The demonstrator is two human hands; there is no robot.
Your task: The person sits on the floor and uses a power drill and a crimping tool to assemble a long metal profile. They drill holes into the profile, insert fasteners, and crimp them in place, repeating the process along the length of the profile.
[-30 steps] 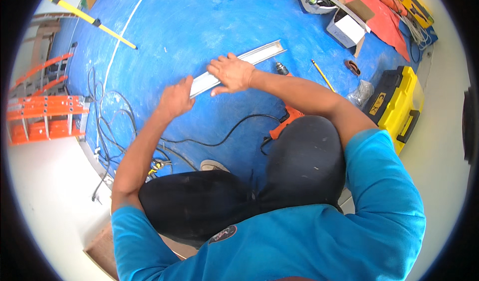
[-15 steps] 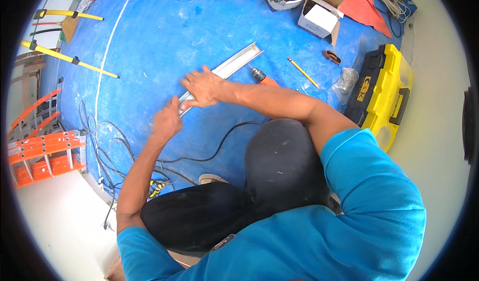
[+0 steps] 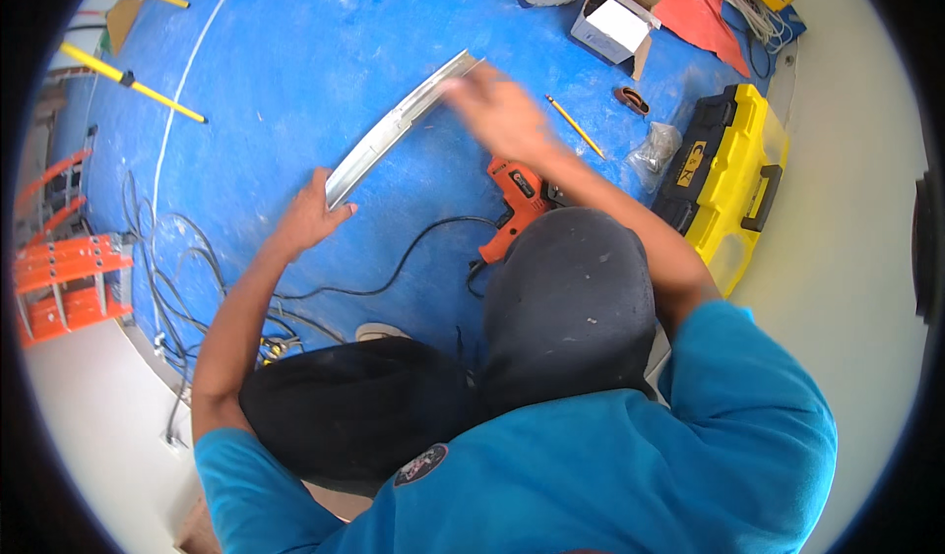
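Observation:
A long silver metal channel (image 3: 394,126) lies on the blue floor in front of me. My left hand (image 3: 310,215) rests at its near end, fingers touching the metal. Blurred with motion, my right hand (image 3: 497,111) hovers over the far end of the channel; whether it touches the metal is unclear. An orange power drill (image 3: 514,200) with a black cord lies on the floor just under my right forearm. I crouch with my dark-trousered knees below.
A yellow and black toolbox (image 3: 724,175) stands at right, beside a clear plastic bag (image 3: 655,155) and a yellow pencil (image 3: 576,126). A white cardboard box (image 3: 610,23) and red sheet lie beyond. Tangled black cables (image 3: 167,278) and an orange ladder (image 3: 64,278) are at left.
My right hand slid along the channel from its middle toward the far end. The left hand stayed at the near end. The drill, earlier mostly covered by my arm, now shows.

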